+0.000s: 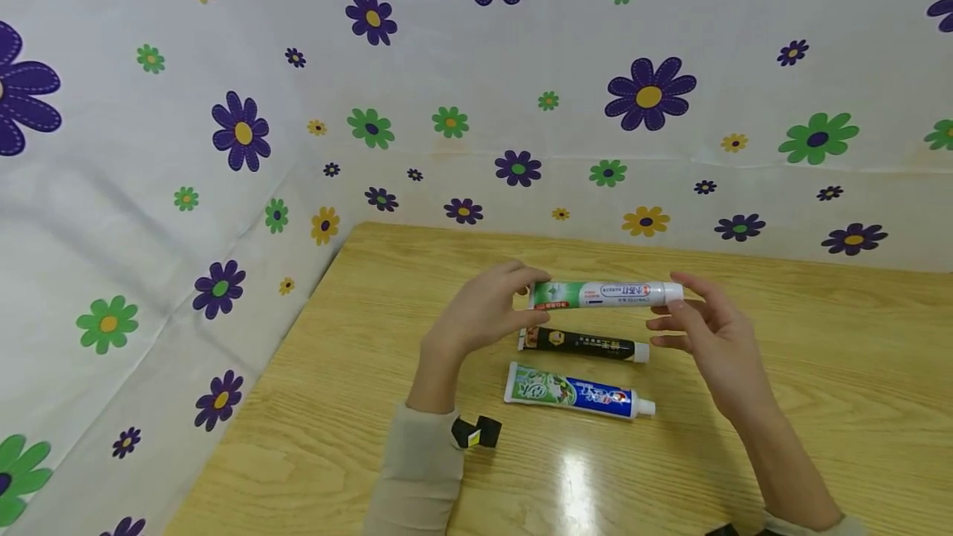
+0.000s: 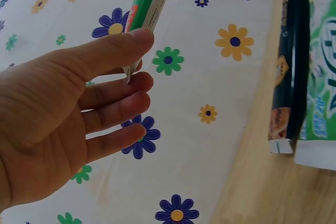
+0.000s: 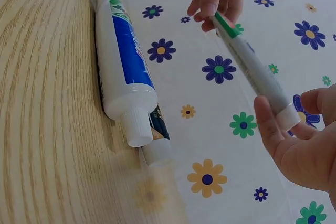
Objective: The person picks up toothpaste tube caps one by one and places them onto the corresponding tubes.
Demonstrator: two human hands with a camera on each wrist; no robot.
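Observation:
A white and green toothpaste tube (image 1: 603, 294) is held level above the table, its cap to the right. My left hand (image 1: 480, 308) pinches the flat crimped end between thumb and fingers; in the left wrist view the other fingers are spread loosely below. At the white cap (image 3: 288, 117), the thumb and fingers of my right hand (image 1: 720, 346) grip the tube. Just in front on the table lies a black toothpaste tube (image 1: 584, 343) with a white cap. Nearer to me is a blue and green toothpaste tube (image 1: 573, 391), its cap also pointing right.
The wooden table (image 1: 313, 437) carries the two lying tubes. A white cloth with purple, green and yellow flowers (image 1: 476, 180) hangs behind the table and along its left side. A small black device (image 1: 476, 433) is strapped at my left wrist.

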